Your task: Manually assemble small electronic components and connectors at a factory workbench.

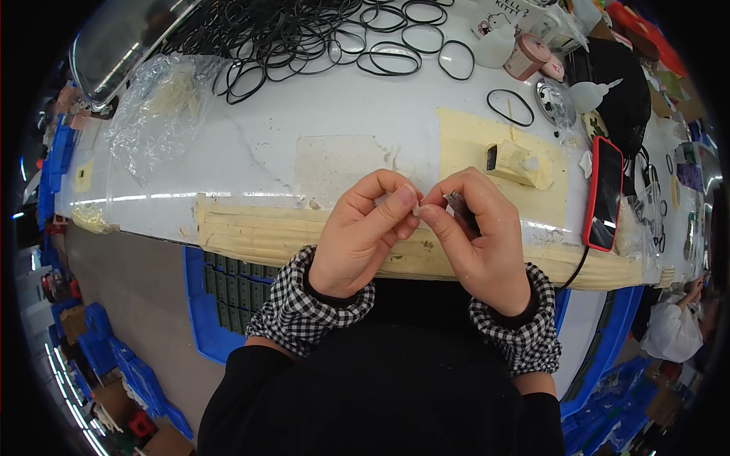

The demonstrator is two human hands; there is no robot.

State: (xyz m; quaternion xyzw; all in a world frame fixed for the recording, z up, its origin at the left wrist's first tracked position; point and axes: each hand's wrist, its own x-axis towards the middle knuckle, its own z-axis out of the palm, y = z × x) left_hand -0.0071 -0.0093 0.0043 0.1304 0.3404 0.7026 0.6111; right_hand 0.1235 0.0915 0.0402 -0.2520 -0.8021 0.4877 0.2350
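In the head view, the left hand and right hand meet just right of the frame's middle. Thumbs and forefingers pinch together at a tiny pale bit; it is mostly covered by the fingertips, and which way it points I cannot tell. The right hand's fingers also curl around a dark, glinting piece, whose visible part slants steeply from upper left to lower right; its ends are hidden.

Below the hands, the near edge of the white tabletop carries a yellowish taped strip, running across the frame and bending at its ends. Bare tabletop opens left of the hands, as far as a clear plastic bag. Room is tighter at right: a tape-wrapped block sits near the right hand, then a red-cased phone stands nearly lengthwise up the frame. Black rubber bands crowd the top.
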